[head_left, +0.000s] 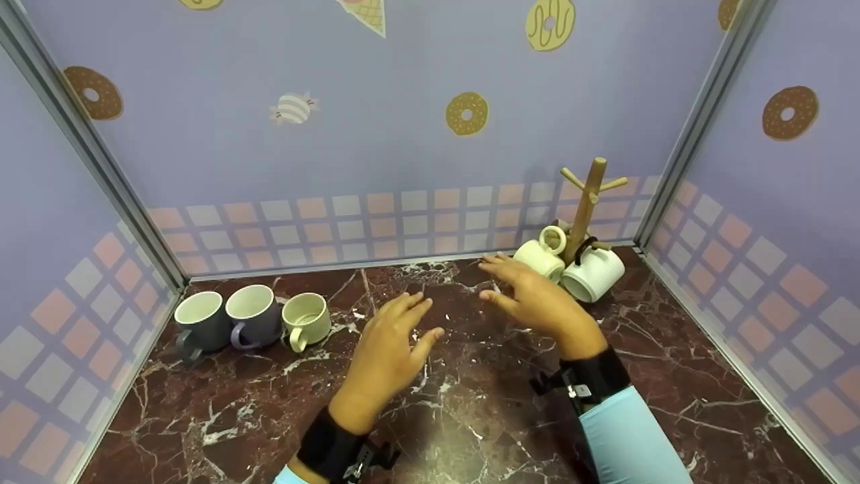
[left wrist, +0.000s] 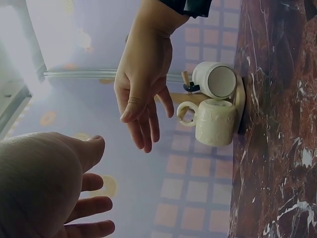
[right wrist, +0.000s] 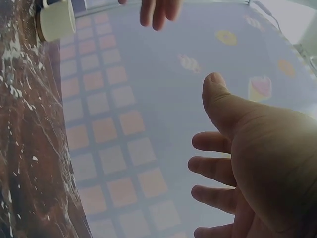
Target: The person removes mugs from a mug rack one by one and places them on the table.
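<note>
My left hand (head_left: 390,346) hovers over the middle of the table with its fingers extended and nothing in them. To its left stand a pale green mug (head_left: 317,321), a purple mug (head_left: 261,321) and a dark grey mug (head_left: 205,326), upright in a row. My right hand (head_left: 541,301), also holding nothing, is in front of a wooden mug rack (head_left: 586,212) at the back right. A cream mug (left wrist: 215,126) and a white ribbed mug (head_left: 599,274) with a dark handle sit tilted at the rack's lower pegs. The upper pegs hold no mugs.
The dark red marbled table (head_left: 443,410) is enclosed by a back wall (head_left: 383,154) and two side walls, printed with sweets and checks. Metal posts (head_left: 705,114) stand at the corners. Black straps (head_left: 598,373) circle both wrists.
</note>
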Motion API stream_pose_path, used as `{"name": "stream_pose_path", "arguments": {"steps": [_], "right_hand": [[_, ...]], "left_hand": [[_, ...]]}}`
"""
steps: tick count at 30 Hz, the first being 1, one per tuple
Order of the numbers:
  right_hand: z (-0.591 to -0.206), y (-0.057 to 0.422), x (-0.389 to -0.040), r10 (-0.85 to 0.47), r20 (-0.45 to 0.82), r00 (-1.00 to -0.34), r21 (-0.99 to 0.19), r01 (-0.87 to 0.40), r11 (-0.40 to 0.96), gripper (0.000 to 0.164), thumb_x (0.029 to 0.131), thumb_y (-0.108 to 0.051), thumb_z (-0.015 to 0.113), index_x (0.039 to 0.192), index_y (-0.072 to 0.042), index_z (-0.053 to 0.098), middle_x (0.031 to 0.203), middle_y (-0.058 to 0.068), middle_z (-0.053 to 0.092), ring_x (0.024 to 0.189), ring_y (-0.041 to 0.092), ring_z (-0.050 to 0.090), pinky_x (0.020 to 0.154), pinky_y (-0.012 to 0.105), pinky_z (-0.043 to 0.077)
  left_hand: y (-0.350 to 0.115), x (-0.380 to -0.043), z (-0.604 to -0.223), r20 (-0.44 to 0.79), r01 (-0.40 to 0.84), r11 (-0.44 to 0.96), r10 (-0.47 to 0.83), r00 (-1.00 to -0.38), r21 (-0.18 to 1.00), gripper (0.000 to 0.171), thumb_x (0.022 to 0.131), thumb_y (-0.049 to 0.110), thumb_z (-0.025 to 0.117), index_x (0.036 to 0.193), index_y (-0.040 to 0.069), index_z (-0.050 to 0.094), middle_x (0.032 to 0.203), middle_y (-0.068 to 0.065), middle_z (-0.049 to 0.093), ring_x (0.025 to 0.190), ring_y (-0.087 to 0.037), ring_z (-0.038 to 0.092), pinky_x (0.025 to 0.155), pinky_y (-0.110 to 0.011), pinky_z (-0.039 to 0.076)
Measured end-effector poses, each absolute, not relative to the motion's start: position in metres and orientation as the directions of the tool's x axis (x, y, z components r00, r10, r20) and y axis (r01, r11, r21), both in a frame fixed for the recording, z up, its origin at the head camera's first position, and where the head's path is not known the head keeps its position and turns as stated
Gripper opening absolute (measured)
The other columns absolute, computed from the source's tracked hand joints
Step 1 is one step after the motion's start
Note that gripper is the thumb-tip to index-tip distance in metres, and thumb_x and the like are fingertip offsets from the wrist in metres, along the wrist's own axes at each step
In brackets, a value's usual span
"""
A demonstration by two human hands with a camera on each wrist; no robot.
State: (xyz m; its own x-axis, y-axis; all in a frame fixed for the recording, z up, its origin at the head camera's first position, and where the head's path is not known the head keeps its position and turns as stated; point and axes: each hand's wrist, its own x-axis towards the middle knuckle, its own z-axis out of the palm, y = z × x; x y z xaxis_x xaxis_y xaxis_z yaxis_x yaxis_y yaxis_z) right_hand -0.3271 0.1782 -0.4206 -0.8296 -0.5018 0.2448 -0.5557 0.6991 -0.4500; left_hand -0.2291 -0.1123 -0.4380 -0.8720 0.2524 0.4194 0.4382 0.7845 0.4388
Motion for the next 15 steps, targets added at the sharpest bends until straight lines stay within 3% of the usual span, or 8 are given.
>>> {"name": "stream_pose_path", "arguments": {"steps": [9, 15], "right_hand": [[-0.421, 0.202, -0.336, -0.429, 0.265, -0.864, -0.433, -0.504, 0.747, 0.065, 0.112, -0.043, 0.071, 0.165, -0.009, 0.058, 0.181, 0.012, 0.045, 0.169, 0.042, 0.042, 0.14, 0.064, 0.034], [-0.393, 0.218, -0.342, -0.337, 0.311, -0.889, -0.425, -0.448, 0.787, 0.058, 0.111, -0.038, 0.074, 0.16, -0.012, 0.062, 0.176, 0.015, 0.052, 0.163, 0.045, 0.048, 0.137, 0.068, 0.037]], "left_hand": [[-0.102, -0.225, -0.442, 0.361, 0.441, 0.781, 0.296, -0.884, 0.441, 0.061, 0.109, 0.045, 0.072, 0.16, 0.013, 0.063, 0.174, -0.01, 0.055, 0.163, -0.043, 0.05, 0.136, -0.067, 0.039], [-0.1, -0.222, -0.443, 0.338, 0.454, 0.774, 0.326, -0.883, 0.44, 0.063, 0.109, 0.046, 0.071, 0.161, 0.013, 0.062, 0.176, -0.01, 0.053, 0.165, -0.042, 0.048, 0.137, -0.066, 0.038]]}}
